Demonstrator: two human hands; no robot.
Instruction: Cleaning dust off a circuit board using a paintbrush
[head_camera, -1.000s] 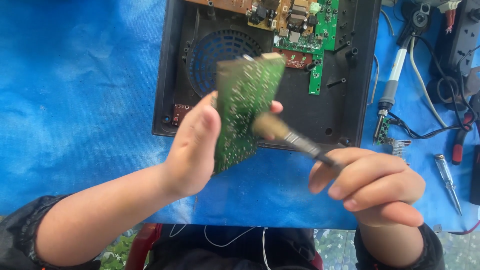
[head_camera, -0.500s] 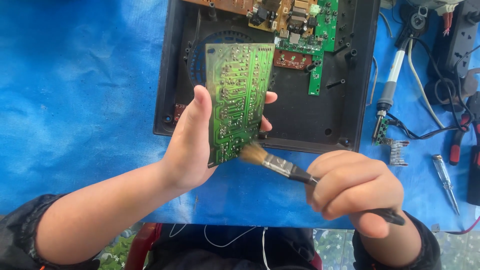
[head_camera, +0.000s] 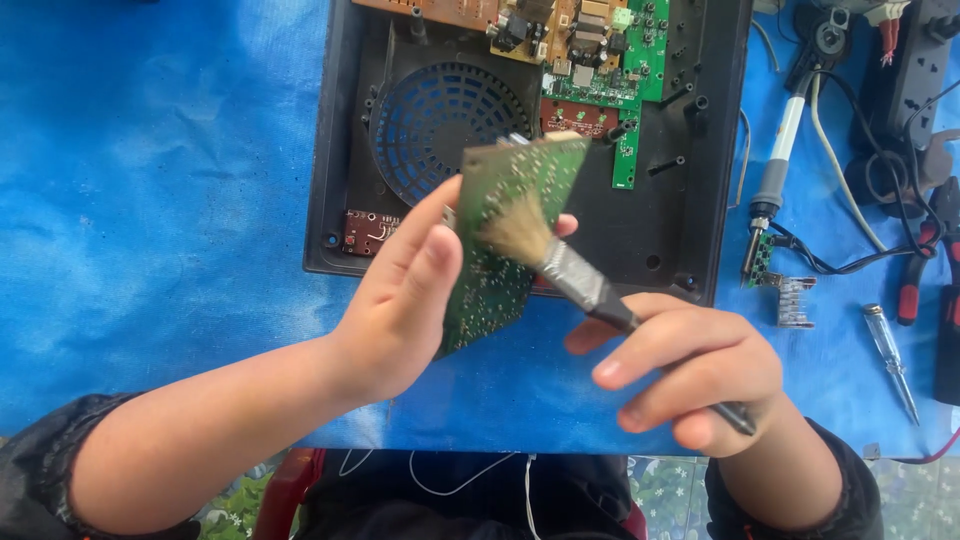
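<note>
1. Two hands working above a blue cloth (head_camera: 180, 200).
2. Left hand (head_camera: 400, 300) gripping a green circuit board (head_camera: 505, 240) by its edges, thumb on the near side, fingers curled behind; board tilting, solder side up.
3. Right hand (head_camera: 690, 375) closing around a brush (head_camera: 570, 275), bristles touching the upper half of the board.
4. Lying under both: open black casing (head_camera: 650, 230) with fan grille (head_camera: 440, 115).
5. Resting well to the right: soldering iron (head_camera: 780, 165), screwdriver (head_camera: 890, 360).
</note>
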